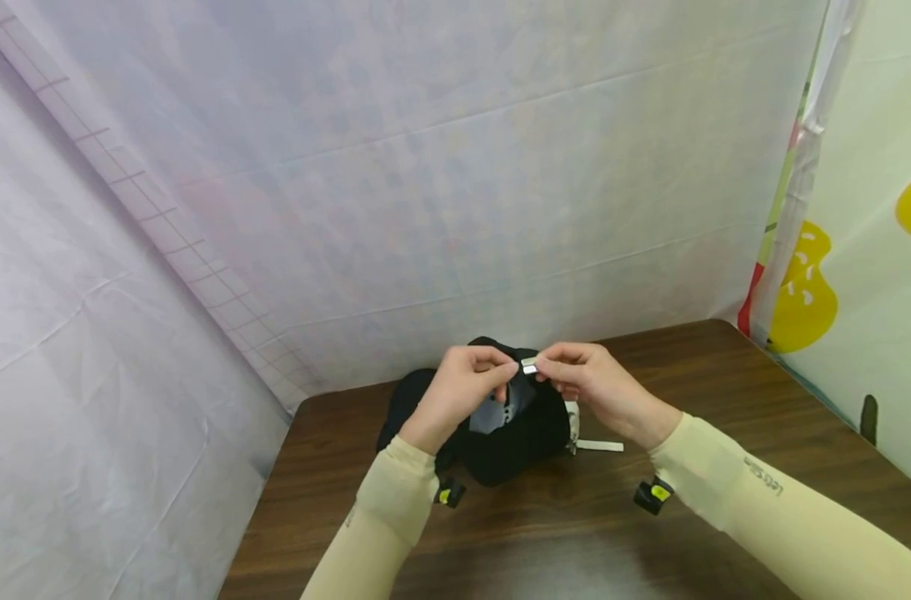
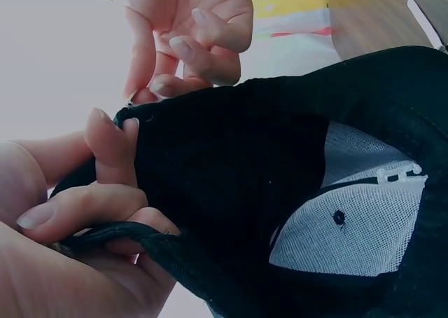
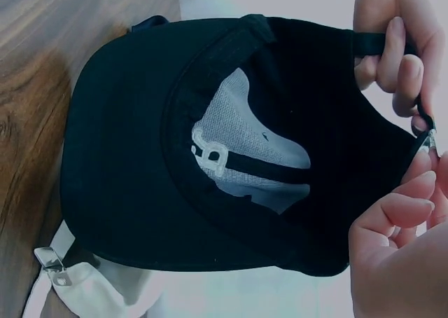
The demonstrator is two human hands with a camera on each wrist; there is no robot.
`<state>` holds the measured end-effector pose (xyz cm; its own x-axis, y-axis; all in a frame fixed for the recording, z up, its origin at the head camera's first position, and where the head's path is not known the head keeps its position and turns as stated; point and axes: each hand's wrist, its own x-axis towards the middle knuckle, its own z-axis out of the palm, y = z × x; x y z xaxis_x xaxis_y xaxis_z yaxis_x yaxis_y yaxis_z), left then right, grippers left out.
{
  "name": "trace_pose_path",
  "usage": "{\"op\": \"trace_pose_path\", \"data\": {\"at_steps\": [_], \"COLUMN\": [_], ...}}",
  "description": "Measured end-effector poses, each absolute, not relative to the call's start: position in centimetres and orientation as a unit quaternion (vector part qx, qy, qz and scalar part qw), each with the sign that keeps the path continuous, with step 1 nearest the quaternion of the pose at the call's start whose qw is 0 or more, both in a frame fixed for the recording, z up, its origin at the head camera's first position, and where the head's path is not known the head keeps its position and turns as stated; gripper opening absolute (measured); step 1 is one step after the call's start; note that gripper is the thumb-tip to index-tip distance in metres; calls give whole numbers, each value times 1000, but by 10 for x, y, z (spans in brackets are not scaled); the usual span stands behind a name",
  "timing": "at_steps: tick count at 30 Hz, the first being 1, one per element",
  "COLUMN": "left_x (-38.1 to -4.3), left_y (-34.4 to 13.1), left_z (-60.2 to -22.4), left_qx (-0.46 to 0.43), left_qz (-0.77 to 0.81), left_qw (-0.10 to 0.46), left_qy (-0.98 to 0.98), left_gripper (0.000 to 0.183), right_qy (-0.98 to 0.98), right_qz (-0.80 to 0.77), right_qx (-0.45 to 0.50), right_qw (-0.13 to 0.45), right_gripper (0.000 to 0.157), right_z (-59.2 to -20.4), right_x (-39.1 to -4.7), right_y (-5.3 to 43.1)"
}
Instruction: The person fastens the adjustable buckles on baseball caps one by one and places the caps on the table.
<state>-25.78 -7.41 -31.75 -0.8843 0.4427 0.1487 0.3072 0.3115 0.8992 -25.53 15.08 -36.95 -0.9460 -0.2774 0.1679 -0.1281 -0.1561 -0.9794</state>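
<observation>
A black baseball cap [image 1: 511, 454] hangs between the two hands over the table, its inside facing the wrist cameras. White mesh backing [image 2: 350, 227] shows within the crown. The left hand [image 1: 463, 385] pinches the cap's thin back strap [image 3: 369, 44], which runs across its fingers. Between the two hands' fingertips gleams a small silver buckle [image 1: 529, 366] at the strap's end. Thumb and fingers of the right hand [image 1: 593, 379] pinch at this buckle and the cap's edge beside it. In the right wrist view the brim [image 3: 115, 150] points left, over the wood.
Behind the cap, a white strap [image 1: 601, 446] lies on the brown wooden table [image 1: 680, 383]; its metal clasp [image 3: 52, 262] shows in the right wrist view. Another dark rounded shape [image 1: 406, 400] sits left of the cap. Pale cloth [image 1: 440, 192] hangs along the table's back edge.
</observation>
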Motion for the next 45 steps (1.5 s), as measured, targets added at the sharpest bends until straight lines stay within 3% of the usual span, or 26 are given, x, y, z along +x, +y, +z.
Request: {"op": "trace_pose_path", "data": {"at_steps": [5, 12, 17, 24, 32, 37, 45], "left_x": [-259, -258, -259, -257, -256, -253, -250], "left_y": [-75, -75, -76, -76, -77, -76, -73], "left_z": [-320, -320, -319, -319, -321, -324, -325], "left_qx": [234, 234, 243, 241, 244, 235, 228], "left_qz": [531, 523, 515, 517, 527, 516, 495], "left_qw": [60, 57, 65, 65, 68, 58, 34], "left_qy": [812, 817, 820, 819, 811, 822, 837], "left_gripper": [11, 11, 13, 12, 12, 11, 13], "right_qy": [654, 676, 692, 679, 683, 709, 777], "right_qz": [-737, -719, -704, -715, -713, -690, -600], "right_qx": [-160, -155, -152, -147, -140, -141, -179], "right_qw": [55, 48, 36, 74, 72, 38, -63], "right_gripper": [21, 37, 34, 29, 33, 36, 23], "right_z": [-370, -368, -369, -370, -372, -372, -365], "right_x": [-255, -254, -255, -255, -255, -253, -242], "right_y": [150, 148, 146, 146, 146, 146, 143]}}
